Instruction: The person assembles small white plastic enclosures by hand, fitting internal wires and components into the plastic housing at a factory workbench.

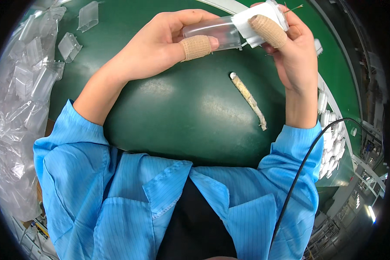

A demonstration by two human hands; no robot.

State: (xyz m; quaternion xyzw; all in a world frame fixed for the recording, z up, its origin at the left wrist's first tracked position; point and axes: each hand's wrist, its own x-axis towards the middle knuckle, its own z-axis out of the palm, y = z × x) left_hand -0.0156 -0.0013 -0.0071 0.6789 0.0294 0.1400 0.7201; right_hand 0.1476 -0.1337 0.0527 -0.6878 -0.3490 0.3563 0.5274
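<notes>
Above the far side of the green table (190,121) we hold a clear plastic sleeve (212,32) in the air, with a white plastic part (258,19) seated at its right end. Our left hand (160,43) is closed around the sleeve, its bandaged thumb (197,47) pressed on the near wall. Our right hand (290,52) is closed on the white part, bandaged fingertip (268,31) lying over it. A thin wire (292,8) pokes out past the top of that hand. Our read: keep sleeve and white part on one axis, push straight, no twist, and keep thumb pressure light so the thin wall doesn't flex. Just below the hands a frayed, dirty-white stick (249,99) lies diagonally on the table, untouched. At the left sits a heap of clear plastic parts (34,73); a row of white parts (331,147) runs along the right edge. A black cable (303,164) crosses our blue right sleeve (290,151).
</notes>
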